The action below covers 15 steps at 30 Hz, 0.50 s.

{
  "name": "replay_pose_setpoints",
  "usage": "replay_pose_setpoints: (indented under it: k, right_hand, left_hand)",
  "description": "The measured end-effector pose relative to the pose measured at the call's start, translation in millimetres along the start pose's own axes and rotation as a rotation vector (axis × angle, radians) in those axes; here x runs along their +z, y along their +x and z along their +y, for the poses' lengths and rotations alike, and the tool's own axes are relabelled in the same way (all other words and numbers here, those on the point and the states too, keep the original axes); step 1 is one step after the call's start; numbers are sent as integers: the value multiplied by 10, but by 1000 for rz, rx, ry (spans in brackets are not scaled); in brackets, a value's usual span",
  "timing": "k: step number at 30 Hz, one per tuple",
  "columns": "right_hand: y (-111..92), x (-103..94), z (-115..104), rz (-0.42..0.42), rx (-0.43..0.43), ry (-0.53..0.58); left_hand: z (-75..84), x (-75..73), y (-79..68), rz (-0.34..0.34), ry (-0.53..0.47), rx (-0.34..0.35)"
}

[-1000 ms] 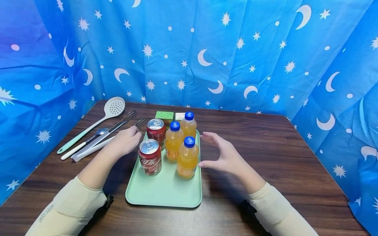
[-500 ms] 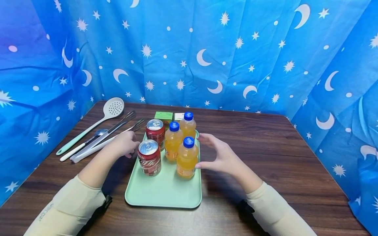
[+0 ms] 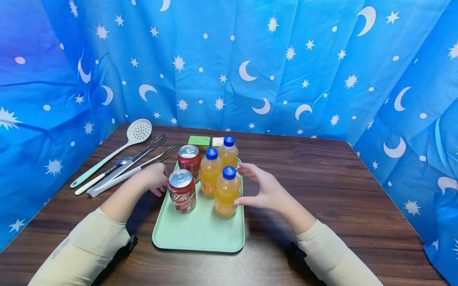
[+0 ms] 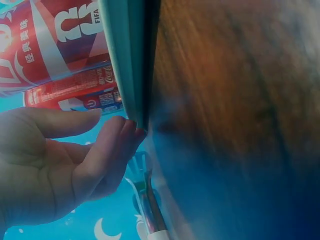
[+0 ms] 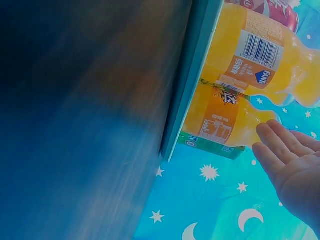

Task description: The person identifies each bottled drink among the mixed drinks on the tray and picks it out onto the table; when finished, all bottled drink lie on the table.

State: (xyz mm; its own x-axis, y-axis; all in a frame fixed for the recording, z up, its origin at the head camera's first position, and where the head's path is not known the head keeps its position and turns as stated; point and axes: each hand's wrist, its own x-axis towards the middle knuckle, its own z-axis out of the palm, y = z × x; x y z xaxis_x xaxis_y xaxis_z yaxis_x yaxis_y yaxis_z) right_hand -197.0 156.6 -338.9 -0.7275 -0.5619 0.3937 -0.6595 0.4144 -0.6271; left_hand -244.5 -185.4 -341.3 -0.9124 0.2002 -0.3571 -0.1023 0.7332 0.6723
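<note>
A pale green tray (image 3: 198,234) carries two red Coca-Cola cans, the front can (image 3: 181,194) and the back can (image 3: 191,161). Beside them stand three orange soda bottles with blue caps: front bottle (image 3: 227,194), middle bottle (image 3: 210,174) and rear bottle (image 3: 228,153). At the tray's left side is my left hand (image 3: 154,177); in the left wrist view its fingertips (image 4: 131,129) meet the rim, thumb apart from the fingers. My right hand (image 3: 266,190) spreads thumb and fingers by the right rim, next to the bottles; whether it touches anything is hard to tell.
Left on the wooden table (image 3: 307,174) lie a slotted skimmer (image 3: 138,131), a ladle (image 3: 123,160), metal tongs (image 3: 118,171) and a fork-ended utensil (image 3: 157,158). A green box (image 3: 199,140) and a white box (image 3: 217,141) stand behind the drinks. A blue curtain surrounds the table.
My left hand has come down from above the utensils to the tray's left rim. My right hand has shifted slightly left, closer to the bottles. Tray and drinks stay in place.
</note>
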Motion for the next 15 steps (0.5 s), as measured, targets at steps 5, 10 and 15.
replay_pose_setpoints:
  k: [5, 10, 15]
  right_hand:
    - [-5, 14, 11, -3, -1, -3]
    - [-12, 14, 6, 3, 23, -9]
    - [-1, 9, -10, -11, 38, 5]
  left_hand:
    - [-16, 17, 41, -42, -24, -17]
    - [-19, 27, 72, -70, -41, -42]
    - [-35, 60, 114, -94, -79, -73]
